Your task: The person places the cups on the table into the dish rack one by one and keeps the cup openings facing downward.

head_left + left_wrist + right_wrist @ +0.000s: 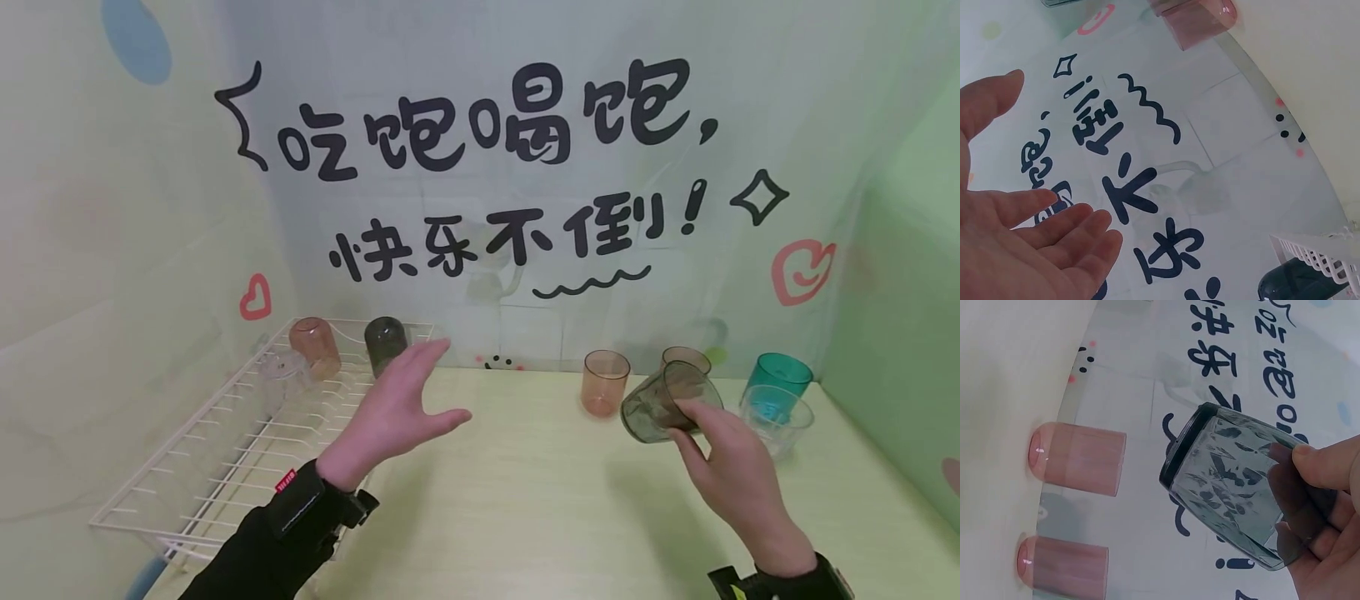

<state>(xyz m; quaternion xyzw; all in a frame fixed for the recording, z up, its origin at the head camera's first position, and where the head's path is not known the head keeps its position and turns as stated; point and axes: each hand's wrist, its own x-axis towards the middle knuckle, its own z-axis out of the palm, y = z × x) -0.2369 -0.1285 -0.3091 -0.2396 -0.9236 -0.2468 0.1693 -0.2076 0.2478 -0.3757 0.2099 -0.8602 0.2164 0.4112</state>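
Note:
My right hand (738, 475) grips a transparent grey cup (651, 407) near its rim, thumb on one side and fingers on the other. The cup is tilted above the table, its thick base pointing left and away from the hand. In the right wrist view, the fingers show through the glass (1229, 481). My left hand (393, 408) hovers beside the white wire rack (247, 454), thumb and fingers spread, holding nothing. Upside down on the rack stand a pink cup (315, 348) and a dark grey cup (386, 340), with a clear cup (283, 379) near them.
Behind the held cup, an upright pink cup (604, 385) and a second pink cup (686, 358), partly hidden, stand near the back wall. To the right are a teal cup (782, 372) and a clear cup (787, 429). A green wall (900, 333) bounds the table's right side.

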